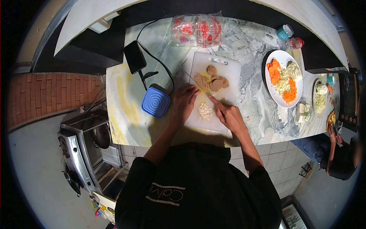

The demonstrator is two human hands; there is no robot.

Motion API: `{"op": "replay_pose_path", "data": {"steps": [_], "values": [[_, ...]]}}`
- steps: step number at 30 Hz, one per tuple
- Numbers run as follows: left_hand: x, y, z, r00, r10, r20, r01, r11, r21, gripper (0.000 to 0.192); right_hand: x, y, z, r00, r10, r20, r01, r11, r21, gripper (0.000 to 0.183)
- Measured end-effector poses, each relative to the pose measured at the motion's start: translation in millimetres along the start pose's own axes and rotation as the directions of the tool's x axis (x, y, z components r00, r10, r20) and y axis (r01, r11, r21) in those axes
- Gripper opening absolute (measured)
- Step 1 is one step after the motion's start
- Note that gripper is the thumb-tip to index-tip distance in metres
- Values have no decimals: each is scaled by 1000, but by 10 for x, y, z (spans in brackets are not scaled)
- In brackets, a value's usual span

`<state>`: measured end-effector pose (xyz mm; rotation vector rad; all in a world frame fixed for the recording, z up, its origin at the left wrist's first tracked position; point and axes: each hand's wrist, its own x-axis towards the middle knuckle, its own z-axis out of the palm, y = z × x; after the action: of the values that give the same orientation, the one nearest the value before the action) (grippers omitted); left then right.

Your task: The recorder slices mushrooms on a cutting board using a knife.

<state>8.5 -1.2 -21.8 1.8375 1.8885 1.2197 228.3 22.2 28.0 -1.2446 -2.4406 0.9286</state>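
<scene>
A white plastic cutting board lies on the marble-patterned counter before me. My right hand holds a kitchen knife, index finger extended along it, the blade pointing to the upper left. Beside the blade, my left hand rests at the board's left edge with fingers bent; whether it grips anything is hidden. Brown round slices and thin brown strips, perhaps sausage or meatball, lie beyond the knife. A rounded brown piece is above them. Nearer me sits a pile of chopped white pieces, possibly garlic.
A blue-lidded container, a black device and its cable are left. A printed plastic bag lies behind the board. Right stand an oval plate of cut vegetables and a jar. Another person works at far right.
</scene>
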Motion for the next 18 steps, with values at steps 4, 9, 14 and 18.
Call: {"op": "replay_pose_path", "data": {"steps": [4,9,14,18], "values": [[-18,-10,5,1000,-22,21,22,999,32,20,11,-1,32,1000,-18,23,18,1000,1,64],[-13,-6,3,1000,-15,11,15,1000,9,20,19,-34,38,999,-21,47,19,999,32,65],[-11,-18,1,999,-25,35,25,1000,-6,18,5,6,84,998,-52,37,54,997,-63,63],[0,-7,-13,1000,-6,19,7,999,-38,18,3,25,135,995,-100,8,100,990,-94,64]]}}
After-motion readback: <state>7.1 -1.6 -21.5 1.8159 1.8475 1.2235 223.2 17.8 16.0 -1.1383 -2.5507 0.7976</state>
